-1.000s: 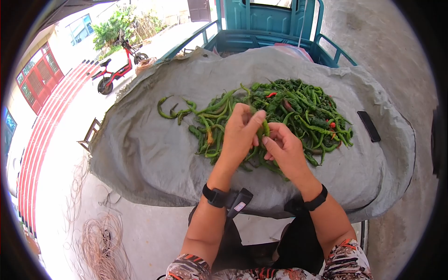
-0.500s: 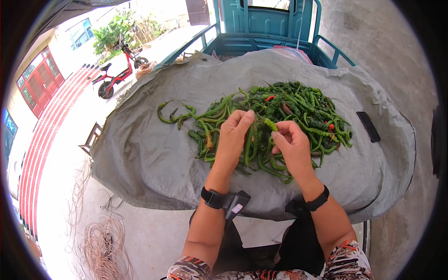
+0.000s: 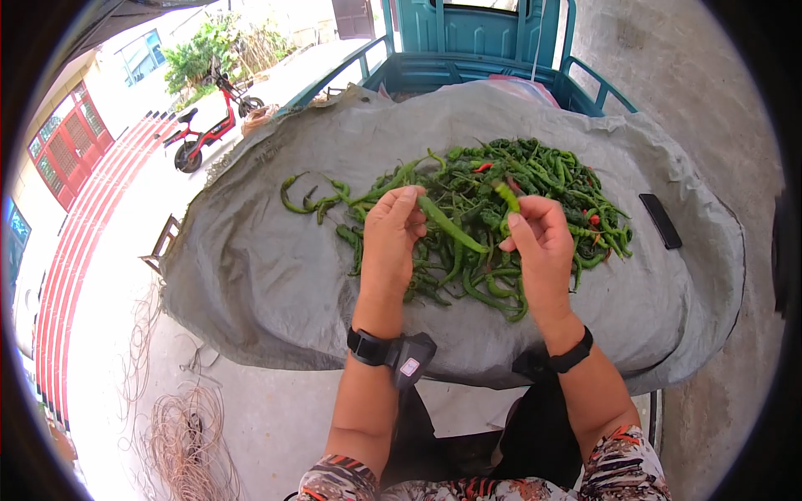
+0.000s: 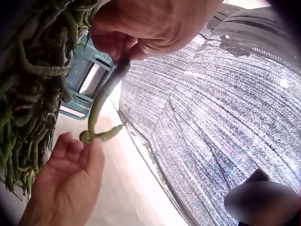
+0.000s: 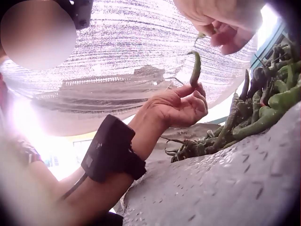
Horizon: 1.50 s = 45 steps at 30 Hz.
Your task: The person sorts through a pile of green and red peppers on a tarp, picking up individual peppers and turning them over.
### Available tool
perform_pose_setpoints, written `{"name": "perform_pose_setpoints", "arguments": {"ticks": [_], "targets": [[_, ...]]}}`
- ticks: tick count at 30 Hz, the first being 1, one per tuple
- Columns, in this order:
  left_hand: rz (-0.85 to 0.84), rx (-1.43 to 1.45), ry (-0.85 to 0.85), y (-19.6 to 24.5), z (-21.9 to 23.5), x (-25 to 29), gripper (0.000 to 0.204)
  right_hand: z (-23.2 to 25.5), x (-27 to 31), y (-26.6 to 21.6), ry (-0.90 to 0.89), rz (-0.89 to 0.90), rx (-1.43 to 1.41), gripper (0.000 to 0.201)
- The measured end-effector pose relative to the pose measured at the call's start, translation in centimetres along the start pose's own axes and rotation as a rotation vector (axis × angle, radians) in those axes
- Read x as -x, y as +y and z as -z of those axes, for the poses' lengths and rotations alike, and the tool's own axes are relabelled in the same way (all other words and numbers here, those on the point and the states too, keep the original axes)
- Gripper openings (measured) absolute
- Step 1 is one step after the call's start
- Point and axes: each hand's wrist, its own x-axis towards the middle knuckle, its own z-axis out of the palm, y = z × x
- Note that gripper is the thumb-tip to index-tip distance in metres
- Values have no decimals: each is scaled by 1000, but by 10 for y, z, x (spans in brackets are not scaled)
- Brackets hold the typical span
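Note:
Between thumb and fingers my left hand (image 3: 387,238) pinches one end of a long green chili pepper (image 3: 453,225), which slants down to the right. My right hand (image 3: 545,250) pinches a shorter, curled, yellowish-green chili pepper (image 3: 506,197) with its tip up. In the left wrist view the two peppers overlap near the right fingertips. Both hands are over the front of a large heap of green chili peppers (image 3: 555,171), a few of them red. The right wrist view shows the left hand's pepper (image 5: 195,70) standing up from its fingertips.
The heap lies on a grey tarp (image 3: 259,275) with raised, crumpled edges. Some loose peppers (image 3: 322,199) lie left of it, and a black phone (image 3: 660,221) at the right. Behind is a teal truck bed (image 3: 476,63); coiled wire (image 3: 188,442) lies on the ground at lower left.
The hands were close together over the heap and have moved apart, the left one to the left, the right one to the right. A long pepper now shows in the left hand.

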Motion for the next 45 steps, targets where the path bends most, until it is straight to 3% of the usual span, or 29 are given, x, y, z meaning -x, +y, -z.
{"name": "perform_pose_setpoints", "arguments": {"ticks": [2,3,6,8,10,14,17,21,24,28,31,34,35,38,41,42,45], "targets": [[-3,-46,19,4,-3,2,15,-3,-1,-6,87,-30,46,22],[-10,-93,27,5,-5,3,15,4,-3,-1,30,-74,184,25],[-26,-226,8,8,-13,6,16,8,-2,8,-174,197,592,30],[-27,-306,-56,12,-19,9,17,2,7,11,-263,145,604,34],[-51,-276,-71,12,-22,13,17,-1,10,0,-414,-206,481,32],[-16,-33,22,8,-16,10,17,-2,9,-5,-287,-122,532,29],[-80,-438,116,5,-7,1,21,4,4,1,-132,-5,518,35],[-118,-1034,4,-22,15,-12,35,8,-1,-1,-139,-77,271,48],[-595,-1303,14,-39,11,-6,36,4,-1,0,-164,-15,241,51],[-285,-1422,-22,-16,-3,6,28,8,-1,13,-165,11,366,41],[-356,-1312,121,-9,-11,8,23,5,1,2,-161,-17,335,34],[-569,-1186,320,-1,-16,6,21,1,5,-8,-175,-31,332,31],[-473,-971,289,-3,-11,0,21,1,6,-9,-184,-37,328,31],[-373,-813,218,4,-18,6,19,-4,10,-8,-239,-31,296,30],[-250,-605,-69,4,-31,17,14,-8,13,-8,-337,-85,351,28],[-125,-489,-137,11,-41,25,12,-8,13,-9,-371,-115,386,27],[-67,-476,-106,10,-44,25,17,-5,11,-8,-413,-125,489,26]]}}
